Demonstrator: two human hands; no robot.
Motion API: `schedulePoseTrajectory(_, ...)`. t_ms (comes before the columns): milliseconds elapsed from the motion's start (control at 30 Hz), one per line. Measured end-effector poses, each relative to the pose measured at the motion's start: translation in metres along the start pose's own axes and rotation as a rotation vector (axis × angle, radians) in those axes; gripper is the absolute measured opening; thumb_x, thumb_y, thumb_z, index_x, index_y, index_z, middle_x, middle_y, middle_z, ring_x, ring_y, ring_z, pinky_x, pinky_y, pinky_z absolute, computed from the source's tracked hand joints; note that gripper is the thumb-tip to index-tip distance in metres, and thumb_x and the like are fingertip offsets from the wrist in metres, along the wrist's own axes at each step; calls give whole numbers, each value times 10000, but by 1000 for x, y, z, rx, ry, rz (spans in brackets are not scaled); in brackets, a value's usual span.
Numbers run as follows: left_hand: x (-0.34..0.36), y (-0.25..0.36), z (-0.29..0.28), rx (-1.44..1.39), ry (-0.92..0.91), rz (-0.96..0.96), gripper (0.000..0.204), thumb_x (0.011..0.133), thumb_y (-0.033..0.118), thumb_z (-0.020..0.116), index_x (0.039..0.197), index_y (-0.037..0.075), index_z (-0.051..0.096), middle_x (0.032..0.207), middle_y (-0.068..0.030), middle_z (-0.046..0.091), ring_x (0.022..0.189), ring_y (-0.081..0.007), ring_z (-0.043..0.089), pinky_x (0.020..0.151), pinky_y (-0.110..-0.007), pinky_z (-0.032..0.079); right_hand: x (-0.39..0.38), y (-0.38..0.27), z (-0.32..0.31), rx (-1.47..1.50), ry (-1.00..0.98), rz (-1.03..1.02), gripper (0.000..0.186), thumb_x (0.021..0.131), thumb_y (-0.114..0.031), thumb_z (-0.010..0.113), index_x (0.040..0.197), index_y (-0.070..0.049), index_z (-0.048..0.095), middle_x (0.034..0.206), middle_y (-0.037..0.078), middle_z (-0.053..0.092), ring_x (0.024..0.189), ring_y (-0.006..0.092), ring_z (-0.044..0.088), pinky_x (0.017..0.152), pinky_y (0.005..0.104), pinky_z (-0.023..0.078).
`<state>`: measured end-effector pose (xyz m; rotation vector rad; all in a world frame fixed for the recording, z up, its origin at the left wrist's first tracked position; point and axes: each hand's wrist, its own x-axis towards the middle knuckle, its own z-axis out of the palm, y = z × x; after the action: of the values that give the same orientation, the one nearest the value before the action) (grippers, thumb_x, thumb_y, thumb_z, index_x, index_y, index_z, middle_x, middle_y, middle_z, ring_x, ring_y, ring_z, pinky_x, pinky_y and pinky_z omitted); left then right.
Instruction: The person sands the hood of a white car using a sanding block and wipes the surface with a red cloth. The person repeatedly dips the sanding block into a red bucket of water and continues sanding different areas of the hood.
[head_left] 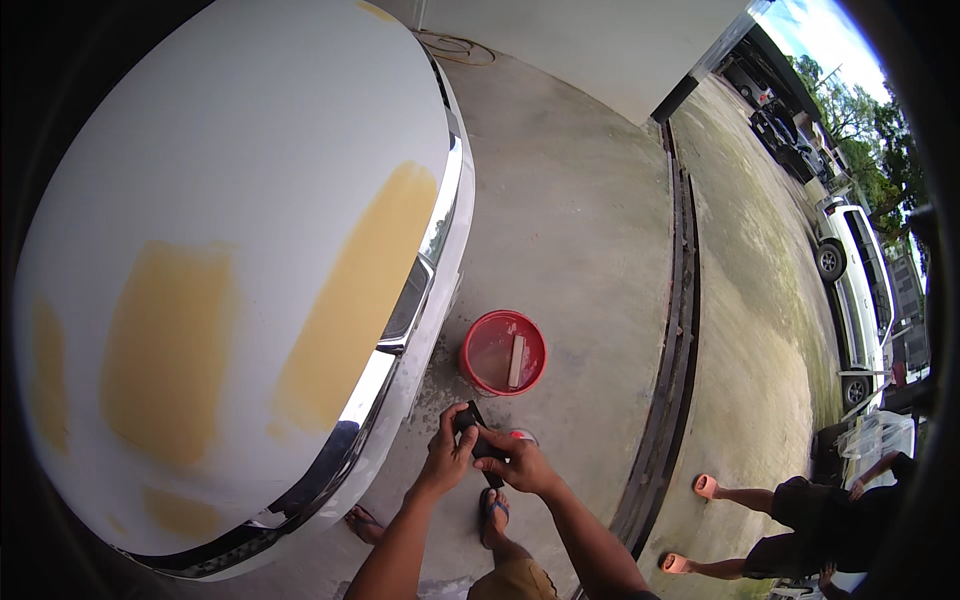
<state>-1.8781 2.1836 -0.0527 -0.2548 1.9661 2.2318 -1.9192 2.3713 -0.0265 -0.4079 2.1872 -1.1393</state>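
Low in the frame's centre, both the left hand and the right hand close around a flat black sanding block, its long axis running upper-left to lower-right, just below the red plastic bucket.

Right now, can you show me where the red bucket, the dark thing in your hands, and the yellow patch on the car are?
red bucket [478,345], head view, left rim.
dark thing [478,430], head view, middle.
yellow patch [360,290], head view, centre of the long patch.
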Motion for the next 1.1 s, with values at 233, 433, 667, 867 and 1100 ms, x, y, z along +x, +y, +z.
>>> schedulePoseTrajectory(233, -14, -229, 141, 434, -17, -427, 559, 1018, 342, 618, 1443, 1, 492, 1432, -283, 545, 1360, -405, 527, 1141, -442, 426, -71, 276, -12, -282, 480, 44, 656, 835, -196, 811, 1405, -87, 504, 1195, 240, 668, 1084, 437, 664, 944, 498, 530)
schedulePoseTrajectory(433, 36, -421, 237, 574, -209, -419, 542, 948, 118, 587, 1471, 49, 462, 1558, -294, 392, 1278, -466, 587, 1064, -537, 504, -188, 482, -17, -510, 170, 958, 760, 788, -295, 846, 1426, -83, 493, 1228, 223, 687, 1118, 393, 687, 971, 484, 531)
schedulePoseTrajectory(667, 88, -531, 261, 768, -72, -543, 582, 942, 381, 662, 1456, 129, 558, 1410, -213, 566, 1285, -380, 573, 1108, -503, 438, -238, 562, -10, -362, -41, 1014, 754, 838, -371, 849, 1464, -122, 512, 1381, 184, 631, 1230, 346, 631, 1026, 466, 512)
schedulePoseTrajectory(867, 67, -462, 253, 718, 60, -281, 308, 863, 268, 703, 1083, 53, 723, 1167, -250, 683, 1190, -422, 620, 1094, -541, 439, -161, 519, 9, 297, 341, 811, 662, 919, -317, 782, 1443, -97, 442, 1168, 164, 654, 1053, 286, 684, 828, 398, 569)
schedulePoseTrajectory(1100, 52, -373, 263, 18, 481, -130, 529, 766, -59, 669, 1271, 70, 580, 1205, -197, 704, 1235, -385, 640, 1047, -422, 503, -59, 460, 34, 1122, 660, 881, 562, 966, -499, 660, 1376, -143, 515, 1229, 99, 645, 1101, 315, 662, 908, 477, 550)
